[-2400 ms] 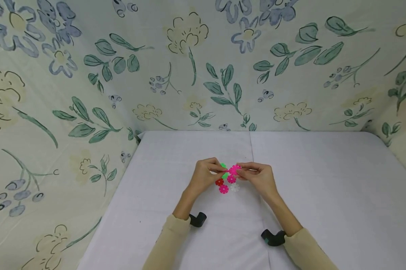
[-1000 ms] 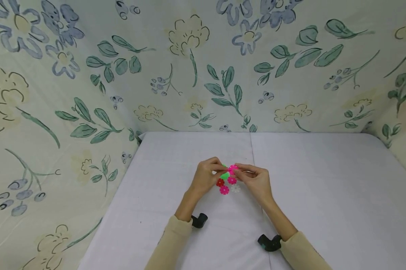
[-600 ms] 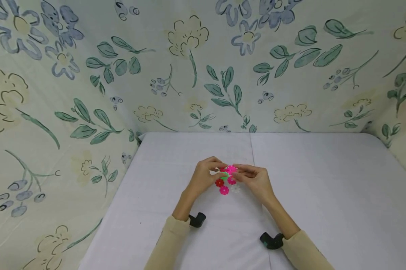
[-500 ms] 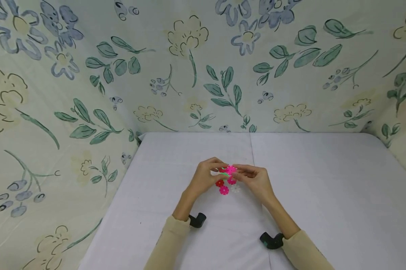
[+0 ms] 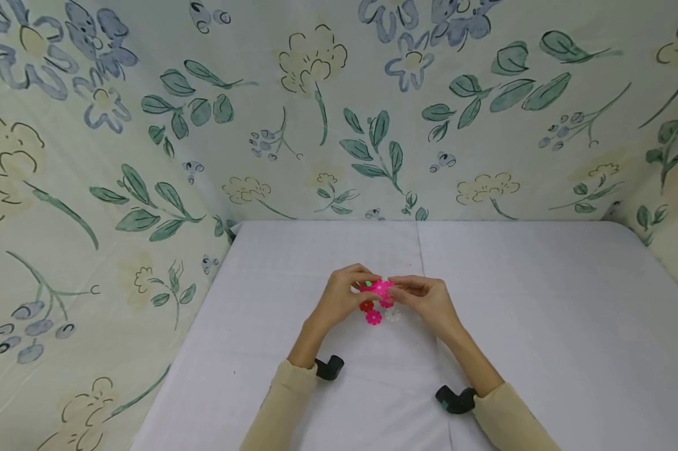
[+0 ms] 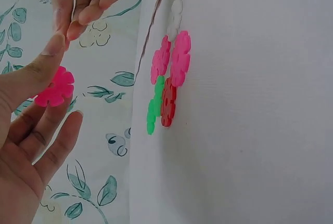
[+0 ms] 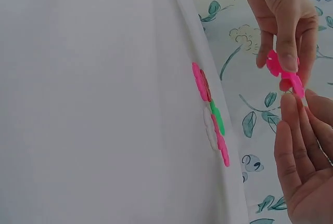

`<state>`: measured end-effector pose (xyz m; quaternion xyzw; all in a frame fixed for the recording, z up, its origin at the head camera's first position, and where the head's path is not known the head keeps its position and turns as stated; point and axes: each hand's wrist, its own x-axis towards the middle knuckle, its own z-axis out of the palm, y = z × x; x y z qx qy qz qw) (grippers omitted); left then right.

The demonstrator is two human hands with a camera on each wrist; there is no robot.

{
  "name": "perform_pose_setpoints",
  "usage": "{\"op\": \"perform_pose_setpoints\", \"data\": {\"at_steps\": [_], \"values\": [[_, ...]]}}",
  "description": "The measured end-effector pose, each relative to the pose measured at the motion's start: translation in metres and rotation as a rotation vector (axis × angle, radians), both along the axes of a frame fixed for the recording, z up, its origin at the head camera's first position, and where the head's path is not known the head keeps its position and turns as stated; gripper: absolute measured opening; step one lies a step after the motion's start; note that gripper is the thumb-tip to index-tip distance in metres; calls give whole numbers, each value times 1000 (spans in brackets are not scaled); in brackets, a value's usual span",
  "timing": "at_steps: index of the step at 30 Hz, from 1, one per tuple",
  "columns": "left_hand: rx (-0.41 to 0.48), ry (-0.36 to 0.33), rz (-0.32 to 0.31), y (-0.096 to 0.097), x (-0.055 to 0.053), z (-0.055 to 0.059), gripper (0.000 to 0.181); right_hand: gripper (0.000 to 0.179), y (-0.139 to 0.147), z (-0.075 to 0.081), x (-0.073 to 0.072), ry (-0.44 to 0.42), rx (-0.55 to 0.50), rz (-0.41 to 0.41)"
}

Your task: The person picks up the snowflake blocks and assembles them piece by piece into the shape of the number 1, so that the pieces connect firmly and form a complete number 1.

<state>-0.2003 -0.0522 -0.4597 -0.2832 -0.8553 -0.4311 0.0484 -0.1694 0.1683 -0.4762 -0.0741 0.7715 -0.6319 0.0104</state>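
Both hands meet above the table's middle, around two pink flower-shaped plastic discs set at an angle to each other. My left hand (image 5: 339, 295) pinches one pink disc (image 6: 58, 88) between thumb and fingers. With thumb and fingertips, my right hand (image 5: 429, 302) pinches the other pink disc (image 7: 297, 84), which stands edge to edge with the first in the right wrist view. Below them on the white cloth lie a red disc (image 6: 168, 102), a green one (image 6: 155, 105), a white one (image 5: 393, 314) and two more pink discs (image 5: 374, 317), partly covered by the hands in the head view.
A white cloth (image 5: 542, 313) with a crease covers the table. Floral fabric (image 5: 316, 125) hangs behind and at the left. Black elbow-shaped pieces (image 5: 330, 368) stick out at both sleeve cuffs, close over the cloth.
The held pink discs have shifted slightly left and toward me and turned, now overlapping the green disc. My right hand has come closer to the left. The discs on the cloth stay put.
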Motion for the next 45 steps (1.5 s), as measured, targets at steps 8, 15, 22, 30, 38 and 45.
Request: {"op": "perform_pose_setpoints", "data": {"at_steps": [8, 15, 22, 30, 38, 45], "values": [[-14, -48, 18, -5, -3, 0, 35, 36, 18, -4, -5, -97, 106, 22], [-25, -75, 18, -8, -3, 0, 33, 38, 24, -12, -8, -182, 97, 150], [-19, -87, 12, -9, -5, -1, 32, 35, 26, -18, -9, -211, 123, 190], [-6, -132, 18, -11, -6, -3, 32, 32, 24, -20, -9, -171, 186, 180], [-34, -152, 18, -8, -5, -4, 31, 33, 20, -23, -10, -119, 280, 164], [-17, -195, 1, -7, -4, -2, 33, 26, 19, -27, -12, -20, 338, 197]]}}
